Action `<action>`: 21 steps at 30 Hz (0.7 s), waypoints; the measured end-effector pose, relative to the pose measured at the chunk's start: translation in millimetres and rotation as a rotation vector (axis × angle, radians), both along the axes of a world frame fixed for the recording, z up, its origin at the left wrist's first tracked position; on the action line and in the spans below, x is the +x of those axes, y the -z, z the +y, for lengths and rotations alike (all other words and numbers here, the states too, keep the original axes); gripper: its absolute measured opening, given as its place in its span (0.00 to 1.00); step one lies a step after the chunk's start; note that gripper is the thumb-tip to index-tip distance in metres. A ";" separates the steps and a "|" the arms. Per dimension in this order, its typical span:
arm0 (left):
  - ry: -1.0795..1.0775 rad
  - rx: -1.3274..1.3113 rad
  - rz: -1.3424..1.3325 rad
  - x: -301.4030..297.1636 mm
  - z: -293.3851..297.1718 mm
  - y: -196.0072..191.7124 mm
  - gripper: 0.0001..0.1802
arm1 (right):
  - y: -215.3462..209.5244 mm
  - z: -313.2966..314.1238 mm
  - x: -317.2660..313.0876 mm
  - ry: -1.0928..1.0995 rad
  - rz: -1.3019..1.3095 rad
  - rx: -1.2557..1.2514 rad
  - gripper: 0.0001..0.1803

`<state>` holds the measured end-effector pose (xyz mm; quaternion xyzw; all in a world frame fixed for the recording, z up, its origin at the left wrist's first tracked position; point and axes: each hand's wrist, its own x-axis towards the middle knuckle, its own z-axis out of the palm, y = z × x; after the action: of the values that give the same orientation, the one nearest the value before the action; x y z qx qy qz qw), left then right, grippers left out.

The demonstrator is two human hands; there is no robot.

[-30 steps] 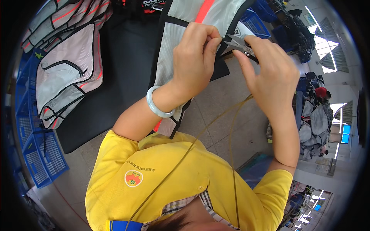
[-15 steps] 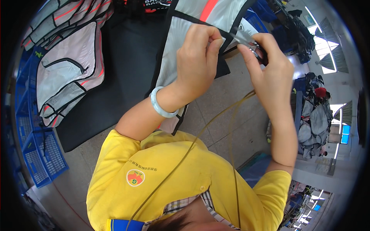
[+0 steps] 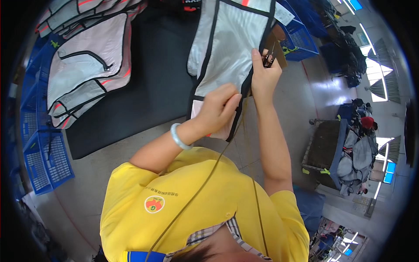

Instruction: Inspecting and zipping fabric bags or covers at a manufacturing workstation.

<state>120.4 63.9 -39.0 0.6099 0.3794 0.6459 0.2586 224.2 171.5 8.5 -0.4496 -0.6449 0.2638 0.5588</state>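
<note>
Left hand pinches the vest edge, right hand grips small snips beside the trim.

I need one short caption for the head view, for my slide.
Left hand grips a grey vest by its black-trimmed edge; right hand holds small snips at that edge.

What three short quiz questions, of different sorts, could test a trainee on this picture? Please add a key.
1. True or false: the left hand wears a pale bangle at the wrist.
2. Which hand holds the small snips? A) left hand B) right hand
3. Fill in: the grey vest has trim of ____ colour along its edges.

Key: 1 true; 2 B; 3 black.
</note>
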 end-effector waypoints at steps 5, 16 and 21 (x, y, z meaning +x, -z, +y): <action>-0.366 0.179 -0.038 -41.1 -29.0 -2.4 0.10 | 7.5 2.9 26.9 -0.284 0.298 -0.288 0.10; -0.326 -0.293 -0.016 -18.6 -12.7 13.3 0.10 | 34.1 -23.2 61.1 -0.225 0.364 -0.433 0.16; -0.179 -0.432 -0.363 -33.3 -20.3 -10.1 0.06 | 5.0 -46.1 50.6 -0.242 0.463 -0.467 0.14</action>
<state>87.0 43.6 -28.8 0.3795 0.5077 0.6691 0.3881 274.8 125.4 3.5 -0.4138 -0.4718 0.5638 0.5369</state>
